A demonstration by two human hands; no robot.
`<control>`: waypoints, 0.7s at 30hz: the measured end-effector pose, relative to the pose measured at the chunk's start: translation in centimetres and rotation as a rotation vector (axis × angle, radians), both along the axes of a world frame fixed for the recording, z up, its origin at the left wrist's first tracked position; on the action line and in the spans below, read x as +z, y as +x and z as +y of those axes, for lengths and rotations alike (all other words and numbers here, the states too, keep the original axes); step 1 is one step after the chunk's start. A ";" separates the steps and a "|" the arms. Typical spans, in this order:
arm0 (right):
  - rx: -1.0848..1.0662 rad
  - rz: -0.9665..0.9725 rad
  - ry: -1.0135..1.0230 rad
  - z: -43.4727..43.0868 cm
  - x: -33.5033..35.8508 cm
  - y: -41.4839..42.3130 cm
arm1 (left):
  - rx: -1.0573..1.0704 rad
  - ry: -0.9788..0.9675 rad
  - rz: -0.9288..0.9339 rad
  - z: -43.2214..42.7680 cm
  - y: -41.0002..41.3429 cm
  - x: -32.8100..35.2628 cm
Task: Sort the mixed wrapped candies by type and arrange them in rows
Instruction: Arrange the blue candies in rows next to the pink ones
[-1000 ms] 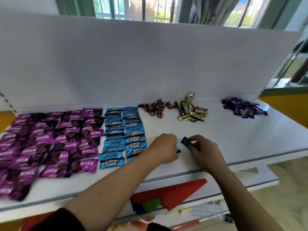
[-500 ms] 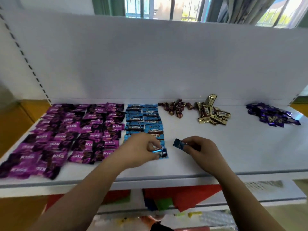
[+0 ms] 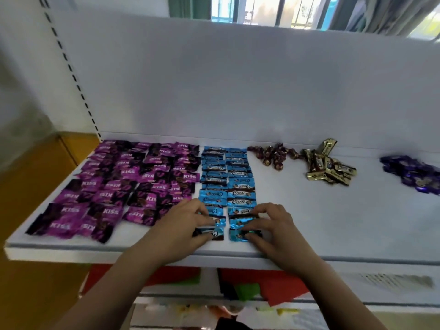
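Blue Choco candies (image 3: 240,184) lie in two columns in the middle of the white shelf (image 3: 333,225). My left hand (image 3: 183,227) pinches the nearest candy of the left column (image 3: 214,233) at the front. My right hand (image 3: 271,227) presses its fingers on the nearest candy of the right column (image 3: 238,234). Purple Kiss candies (image 3: 133,182) fill rows to the left. Brown twist-wrapped candies (image 3: 273,153), gold bars (image 3: 328,167) and dark blue candies (image 3: 412,172) sit in loose heaps at the back right.
A white back panel (image 3: 238,86) rises behind the shelf. A slotted upright (image 3: 71,75) stands at the left. Below the front edge a lower shelf holds red and green packets (image 3: 262,287). Bare shelf lies to the right of my right hand.
My right hand carried its blue candy left and down onto the front of the right column. My left hand drew its candy nearer the front edge. The camera shifted closer and leftward.
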State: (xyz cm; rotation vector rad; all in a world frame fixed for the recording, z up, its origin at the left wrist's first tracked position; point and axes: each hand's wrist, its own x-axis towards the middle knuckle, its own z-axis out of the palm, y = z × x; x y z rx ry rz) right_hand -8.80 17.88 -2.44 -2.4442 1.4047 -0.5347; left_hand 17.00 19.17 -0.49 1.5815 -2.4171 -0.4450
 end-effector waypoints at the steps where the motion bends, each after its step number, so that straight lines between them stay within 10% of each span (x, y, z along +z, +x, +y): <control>1: 0.008 0.039 -0.020 0.0 -0.1 0.1 | -0.014 -0.013 -0.028 0.0 0.1 0.0; 9: 0.038 0.411 0.089 0.2 -0.3 1.7 | -0.111 0.001 -0.359 -0.9 0.0 -0.6; 21: -0.065 0.282 0.175 -1.2 1.0 1.2 | -0.161 0.013 -0.399 -1.6 0.0 0.7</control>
